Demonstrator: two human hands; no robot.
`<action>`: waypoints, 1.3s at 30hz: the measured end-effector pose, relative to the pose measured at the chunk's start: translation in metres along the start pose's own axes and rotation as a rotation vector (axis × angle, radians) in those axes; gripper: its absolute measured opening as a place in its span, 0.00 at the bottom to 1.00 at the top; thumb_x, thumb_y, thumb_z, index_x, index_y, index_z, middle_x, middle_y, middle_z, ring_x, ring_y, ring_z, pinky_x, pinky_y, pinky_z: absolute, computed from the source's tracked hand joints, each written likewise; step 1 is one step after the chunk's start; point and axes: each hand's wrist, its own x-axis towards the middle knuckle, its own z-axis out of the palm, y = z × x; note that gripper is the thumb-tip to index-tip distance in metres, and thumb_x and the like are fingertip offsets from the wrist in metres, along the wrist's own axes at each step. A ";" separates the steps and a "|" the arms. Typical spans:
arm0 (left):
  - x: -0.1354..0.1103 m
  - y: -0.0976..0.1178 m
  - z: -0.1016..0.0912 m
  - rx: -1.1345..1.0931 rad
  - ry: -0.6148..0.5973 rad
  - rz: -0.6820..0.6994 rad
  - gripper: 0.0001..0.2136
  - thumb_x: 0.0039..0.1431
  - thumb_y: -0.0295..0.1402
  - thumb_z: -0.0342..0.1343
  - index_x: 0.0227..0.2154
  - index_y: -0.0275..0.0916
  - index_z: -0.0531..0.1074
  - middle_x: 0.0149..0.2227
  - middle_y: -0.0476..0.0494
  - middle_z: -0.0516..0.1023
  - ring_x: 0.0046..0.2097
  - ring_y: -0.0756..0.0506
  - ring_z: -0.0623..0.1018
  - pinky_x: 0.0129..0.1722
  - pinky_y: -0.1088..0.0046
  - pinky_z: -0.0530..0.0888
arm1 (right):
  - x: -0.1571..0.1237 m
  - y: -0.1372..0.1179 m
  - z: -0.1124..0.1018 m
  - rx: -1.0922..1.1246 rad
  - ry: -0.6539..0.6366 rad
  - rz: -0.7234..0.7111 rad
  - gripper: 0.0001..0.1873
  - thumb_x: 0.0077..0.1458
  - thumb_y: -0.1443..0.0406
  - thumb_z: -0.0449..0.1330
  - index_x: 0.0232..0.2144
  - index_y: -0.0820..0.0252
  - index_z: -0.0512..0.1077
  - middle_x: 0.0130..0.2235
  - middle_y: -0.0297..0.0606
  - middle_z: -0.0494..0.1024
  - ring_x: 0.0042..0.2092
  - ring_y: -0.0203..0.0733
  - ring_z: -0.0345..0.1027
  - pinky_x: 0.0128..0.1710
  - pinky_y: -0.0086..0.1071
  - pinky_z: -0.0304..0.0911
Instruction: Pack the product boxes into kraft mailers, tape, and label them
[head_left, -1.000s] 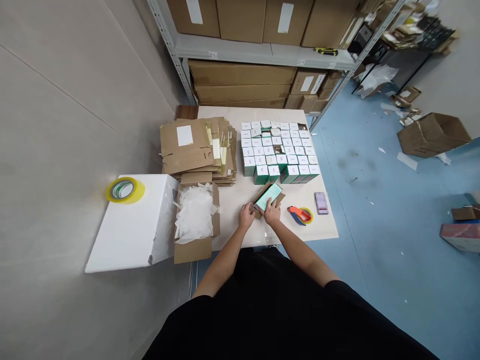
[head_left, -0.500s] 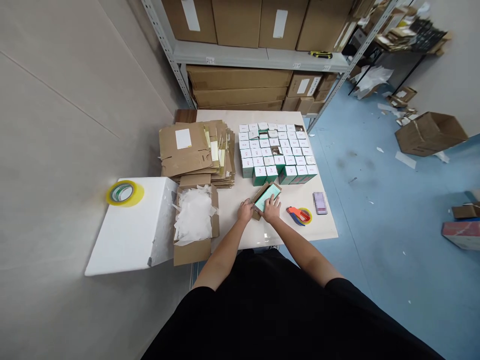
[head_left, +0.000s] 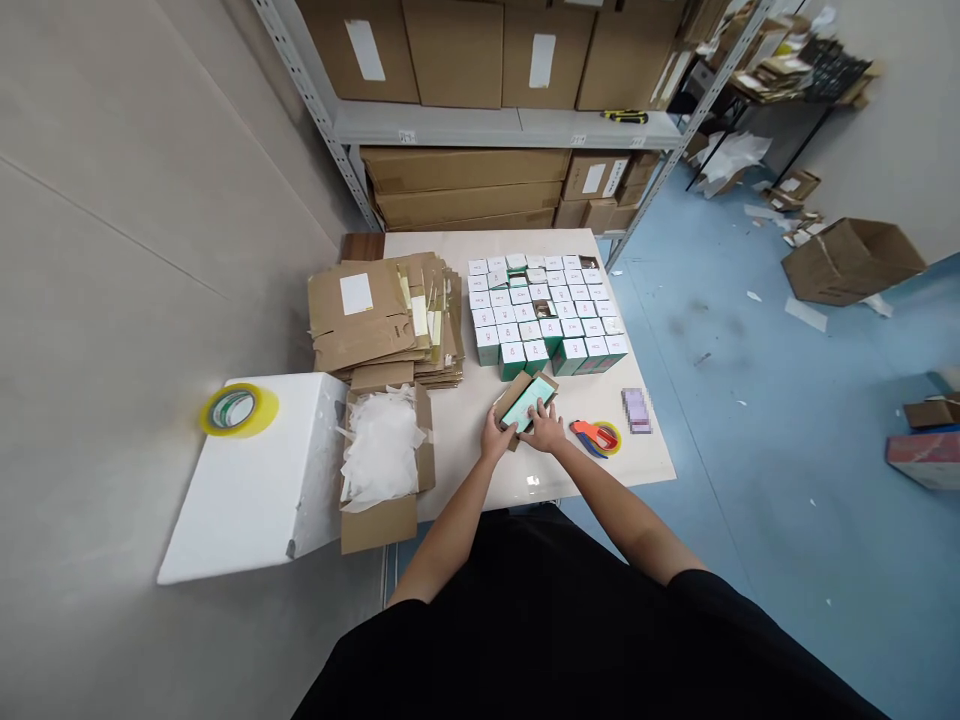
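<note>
In the head view, a pale green box (head_left: 527, 402) lies with a broad face upward in or on a small brown carton (head_left: 511, 391), in the near middle of the bench (head_left: 465, 482). Its long axis runs aslant, from the near left, close to the person, to the far right. Brown flaps show along the box's far-left long side and at its far-right end; how deep it sits cannot be told, nor which end is its top.

The left hand (head_left: 495, 438) is closed about the near-left end of the carton. The right hand (head_left: 545, 431) has its fingers spread, their tips resting on the upper face of the green box near its right long edge.

Just beyond the carton stand rows of white-topped green boxes (head_left: 564, 311), upright and packed side by side. To the right of the right hand lie an orange tool (head_left: 592, 434) with a yellow ring and, farther right, a blurred purple item (head_left: 637, 411). On the left are a stack of flattened cardboard (head_left: 360, 315) and, nearer the person, an open box (head_left: 380, 524) filled with white sheets (head_left: 382, 448). Beside that, a roll of yellow tape (head_left: 262, 411) lies on a white block (head_left: 251, 500).
</note>
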 end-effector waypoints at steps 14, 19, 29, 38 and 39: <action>0.011 0.022 0.008 0.462 0.035 -0.279 0.50 0.51 0.33 0.71 0.72 0.46 0.47 0.61 0.35 0.76 0.58 0.37 0.79 0.56 0.61 0.74 | 0.016 -0.005 0.017 -0.002 -0.186 0.027 0.62 0.50 0.43 0.68 0.76 0.48 0.42 0.77 0.49 0.22 0.64 0.60 0.67 0.56 0.45 0.68; 0.009 0.024 -0.006 0.546 -0.074 -0.246 0.43 0.51 0.33 0.71 0.68 0.47 0.57 0.53 0.42 0.82 0.53 0.38 0.81 0.51 0.65 0.75 | 0.008 0.012 -0.006 0.067 -0.013 0.013 0.36 0.63 0.51 0.60 0.69 0.54 0.63 0.72 0.47 0.60 0.60 0.55 0.71 0.56 0.41 0.67; -0.001 0.025 -0.056 0.891 -0.173 -0.058 0.40 0.57 0.32 0.65 0.71 0.49 0.56 0.54 0.41 0.80 0.59 0.36 0.75 0.58 0.61 0.68 | 0.009 0.029 0.018 -0.048 -0.023 -0.111 0.41 0.64 0.65 0.51 0.76 0.66 0.45 0.78 0.41 0.38 0.76 0.54 0.34 0.70 0.48 0.51; -0.027 0.015 -0.034 0.740 0.106 -0.093 0.32 0.63 0.36 0.60 0.69 0.44 0.60 0.69 0.32 0.64 0.68 0.32 0.65 0.63 0.55 0.66 | 0.021 0.025 0.029 -0.108 -0.077 -0.023 0.39 0.69 0.57 0.43 0.77 0.63 0.39 0.78 0.38 0.26 0.77 0.56 0.27 0.67 0.50 0.55; -0.029 0.010 -0.033 0.691 0.133 -0.124 0.36 0.61 0.39 0.61 0.70 0.44 0.57 0.70 0.31 0.62 0.68 0.32 0.64 0.63 0.55 0.66 | 0.021 0.026 0.029 -0.101 -0.087 -0.021 0.39 0.69 0.57 0.43 0.77 0.61 0.38 0.78 0.37 0.26 0.77 0.57 0.28 0.67 0.50 0.56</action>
